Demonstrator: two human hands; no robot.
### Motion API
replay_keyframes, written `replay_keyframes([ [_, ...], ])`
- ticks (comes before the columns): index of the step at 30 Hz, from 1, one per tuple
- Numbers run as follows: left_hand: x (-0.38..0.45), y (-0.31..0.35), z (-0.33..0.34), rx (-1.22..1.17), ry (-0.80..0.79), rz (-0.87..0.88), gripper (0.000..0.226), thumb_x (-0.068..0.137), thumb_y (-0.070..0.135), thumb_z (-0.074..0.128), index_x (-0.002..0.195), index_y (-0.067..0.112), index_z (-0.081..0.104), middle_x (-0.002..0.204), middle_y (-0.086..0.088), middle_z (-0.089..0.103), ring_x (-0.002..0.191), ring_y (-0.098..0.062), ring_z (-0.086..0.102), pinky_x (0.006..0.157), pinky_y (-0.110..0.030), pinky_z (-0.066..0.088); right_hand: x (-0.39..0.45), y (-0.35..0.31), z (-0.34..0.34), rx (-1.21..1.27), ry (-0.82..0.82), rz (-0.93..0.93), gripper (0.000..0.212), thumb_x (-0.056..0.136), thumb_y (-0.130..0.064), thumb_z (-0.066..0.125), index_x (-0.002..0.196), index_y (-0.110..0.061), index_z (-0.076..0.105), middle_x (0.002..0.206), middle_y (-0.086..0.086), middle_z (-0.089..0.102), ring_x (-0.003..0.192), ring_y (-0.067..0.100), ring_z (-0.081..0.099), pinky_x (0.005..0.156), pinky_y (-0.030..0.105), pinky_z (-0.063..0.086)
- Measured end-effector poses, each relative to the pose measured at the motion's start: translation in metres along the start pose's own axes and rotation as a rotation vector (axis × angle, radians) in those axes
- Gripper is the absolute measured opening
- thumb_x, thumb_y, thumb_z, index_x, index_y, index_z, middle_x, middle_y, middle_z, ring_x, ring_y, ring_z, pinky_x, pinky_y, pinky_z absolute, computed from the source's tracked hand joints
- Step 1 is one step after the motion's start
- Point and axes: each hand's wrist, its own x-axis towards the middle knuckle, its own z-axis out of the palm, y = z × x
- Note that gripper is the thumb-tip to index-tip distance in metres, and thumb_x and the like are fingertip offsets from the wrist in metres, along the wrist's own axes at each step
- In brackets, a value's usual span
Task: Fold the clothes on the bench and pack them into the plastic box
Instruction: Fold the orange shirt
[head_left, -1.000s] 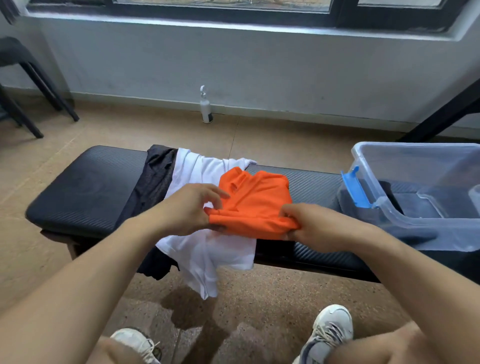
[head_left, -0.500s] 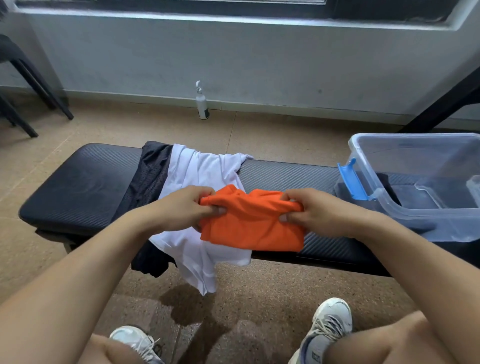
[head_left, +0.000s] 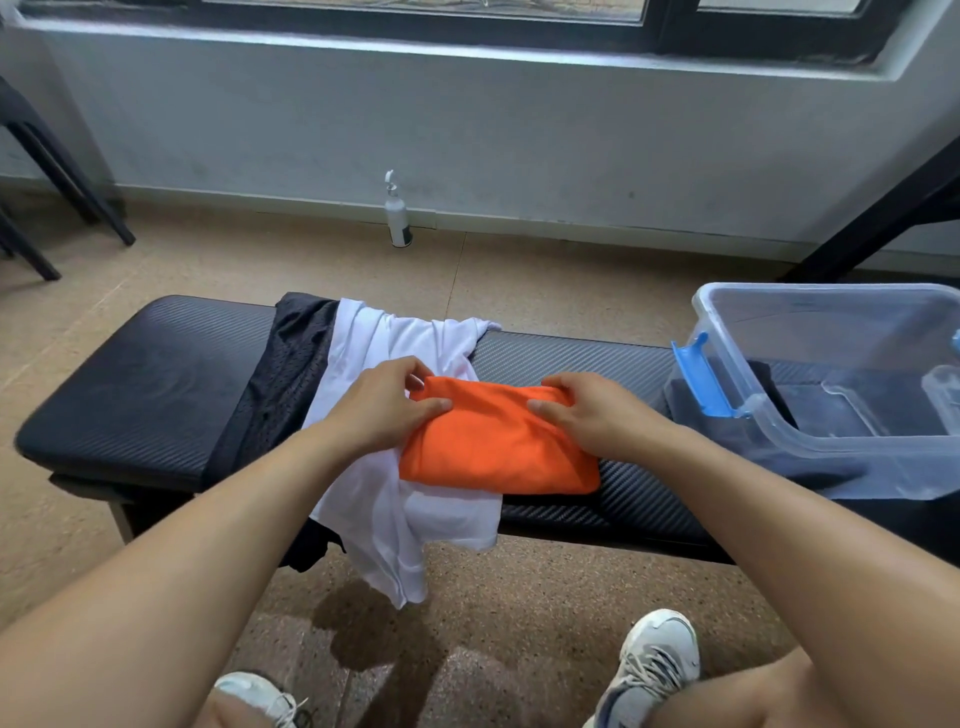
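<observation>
A folded orange garment (head_left: 493, 452) lies on the black padded bench (head_left: 156, 384), partly over a white shirt (head_left: 410, 343). My left hand (head_left: 384, 410) pinches its far left corner and my right hand (head_left: 587, 415) grips its far right corner. The white shirt is spread unfolded and hangs over the bench's front edge. Under it, to the left, lies a black mesh garment (head_left: 285, 374). At the right end of the bench stands a clear plastic box (head_left: 831, 457) with a blue latch (head_left: 701, 374); dark folded cloth shows through its wall.
A white spray bottle (head_left: 397, 221) stands on the floor by the wall behind the bench. Black chair legs (head_left: 57, 176) are at the far left and a black slanted frame (head_left: 883, 213) at the far right. My two shoes rest on the floor below the bench.
Both hands folded the near edge of the orange garment over and away, and it now lies as a flatter, narrower bundle on the bench.
</observation>
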Motion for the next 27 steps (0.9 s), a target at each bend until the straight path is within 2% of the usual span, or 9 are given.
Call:
replay_keyframes([
  [4,0.003,0.001,-0.001,0.004,-0.087,0.004,0.035,0.085,0.040,0.076,0.114,0.023,0.069,0.112,0.000,0.065,0.097,-0.017,0.063,0.088,-0.032,0.049,0.003,-0.003,0.000,-0.066,-0.065,0.011,0.066,0.086,-0.053,0.072,0.141,-0.019,0.057,0.136,0.001,0.063,0.125,0.021,0.059,0.100,0.031,0.044],
  [6,0.003,0.003,-0.003,0.039,-0.146,0.017,0.031,0.087,0.037,0.075,0.111,0.019,0.072,0.105,-0.001,0.069,0.094,-0.018,0.064,0.085,-0.031,0.049,0.005,-0.005,-0.003,-0.074,-0.113,0.040,0.067,0.079,-0.054,0.078,0.135,-0.022,0.061,0.128,-0.003,0.066,0.120,0.019,0.061,0.092,0.030,0.046],
  [9,0.004,0.007,-0.006,0.064,-0.246,0.033,0.026,0.086,0.036,0.074,0.102,0.014,0.074,0.094,-0.005,0.074,0.088,-0.022,0.067,0.080,-0.032,0.051,0.007,-0.004,-0.007,-0.030,-0.196,0.060,0.043,0.075,-0.046,0.085,0.108,-0.021,0.073,0.102,-0.009,0.072,0.095,0.013,0.066,0.074,0.027,0.049],
  [13,0.001,0.011,-0.008,0.073,-0.293,0.067,0.050,0.083,0.029,0.078,0.129,0.021,0.060,0.116,0.004,0.062,0.099,-0.014,0.061,0.079,-0.023,0.044,0.003,-0.004,-0.010,0.019,-0.265,0.004,0.019,0.076,-0.032,0.086,0.087,-0.024,0.073,0.087,-0.007,0.073,0.082,0.010,0.066,0.066,0.025,0.048],
  [16,-0.001,0.014,-0.011,0.027,-0.308,0.116,0.064,0.077,0.030,0.081,0.136,0.024,0.058,0.124,0.007,0.061,0.110,-0.015,0.059,0.086,-0.023,0.044,-0.001,-0.004,-0.012,0.094,-0.234,-0.075,0.023,0.076,-0.022,0.086,0.089,-0.023,0.066,0.085,-0.006,0.069,0.079,0.010,0.062,0.065,0.025,0.046],
  [19,-0.003,0.014,-0.013,0.005,-0.370,0.123,0.032,0.081,0.028,0.081,0.112,0.029,0.073,0.106,0.010,0.071,0.098,-0.009,0.065,0.080,-0.013,0.048,-0.005,-0.001,-0.015,0.190,-0.248,-0.086,0.030,0.075,-0.015,0.087,0.094,-0.021,0.065,0.085,-0.006,0.069,0.078,0.010,0.064,0.065,0.023,0.047],
  [22,-0.007,0.017,-0.009,0.020,-0.389,0.128,0.014,0.082,0.031,0.080,0.094,0.028,0.073,0.095,0.007,0.071,0.089,-0.009,0.064,0.067,-0.008,0.044,-0.007,0.002,-0.016,0.197,-0.252,-0.086,0.040,0.073,-0.011,0.088,0.103,-0.022,0.065,0.094,-0.004,0.070,0.084,0.012,0.066,0.067,0.023,0.050],
  [25,-0.007,0.020,-0.004,0.022,-0.354,0.126,0.019,0.080,0.033,0.082,0.093,0.022,0.072,0.098,0.001,0.071,0.090,-0.012,0.065,0.075,-0.020,0.048,-0.008,0.002,-0.016,0.137,-0.257,-0.058,0.054,0.071,-0.017,0.090,0.116,-0.027,0.064,0.104,-0.006,0.068,0.093,0.013,0.066,0.075,0.026,0.054],
  [27,-0.006,0.020,-0.002,0.012,-0.345,0.133,0.022,0.079,0.029,0.083,0.092,0.018,0.069,0.093,0.002,0.071,0.083,-0.010,0.062,0.072,-0.022,0.046,-0.010,0.000,-0.015,0.076,-0.284,-0.014,0.064,0.069,-0.034,0.091,0.125,-0.030,0.061,0.111,-0.008,0.066,0.097,0.013,0.065,0.084,0.030,0.057],
])
